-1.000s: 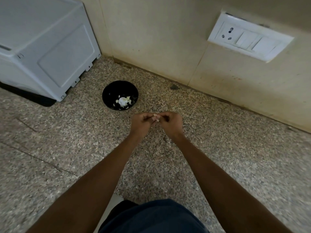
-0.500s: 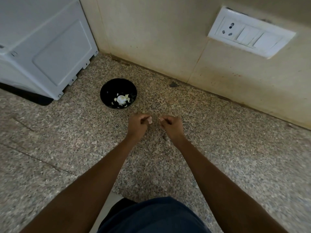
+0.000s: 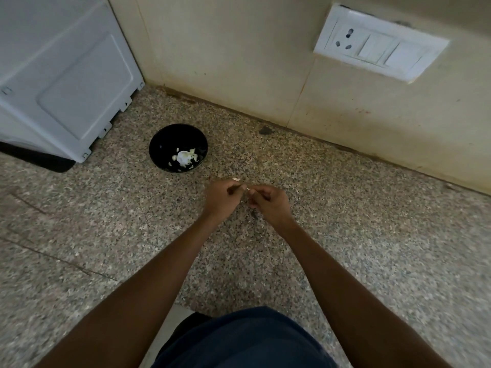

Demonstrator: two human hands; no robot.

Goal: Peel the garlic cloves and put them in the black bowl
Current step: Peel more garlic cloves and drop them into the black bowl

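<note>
Black bowl [image 3: 162,144] upright on the counter, pale garlic [image 3: 183,156] inside — bulb and loose bits, clustered right of centre

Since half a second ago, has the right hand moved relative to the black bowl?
Yes. The right hand has closed in leftward, toward the black bowl side, and its fingers now meet the left hand again.
</note>
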